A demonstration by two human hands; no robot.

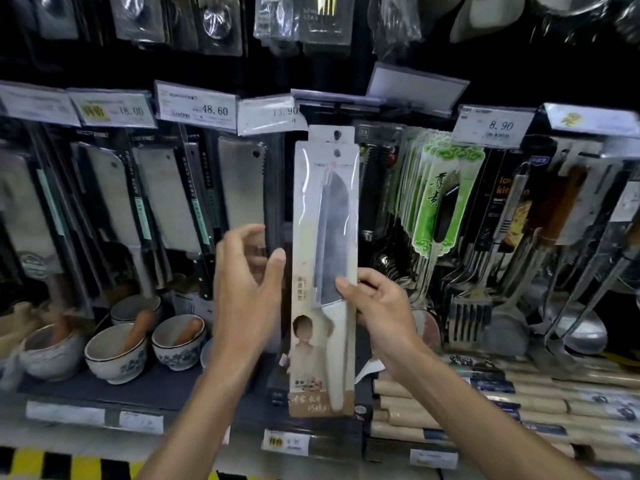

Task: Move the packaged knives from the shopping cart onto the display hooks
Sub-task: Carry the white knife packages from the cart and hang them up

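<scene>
- Store display wall (519, 46), dark, hung with packed kitchenware under price tags.
- Right hand (381, 306): pinches the packaged knife (325, 271) at its right edge, thumb on the front, fingers behind.
- Left hand (246, 282): fingers spread and relaxed, holding nothing, thumb tip just beside the pack's left edge.
- Pack stands upright, handle end down, its hang hole at the top, well above both hands.
- Second matching pack (329, 133) sits directly behind it, top showing just above; probably hung already.
- Whether the hook has passed through the front hole cannot be told; seating it looks like the step in hand.
- Cart not in view, so the remaining count is unknown.
- Left of the pack: cleavers (156, 188). Right of it: green packs (443, 188).
</scene>
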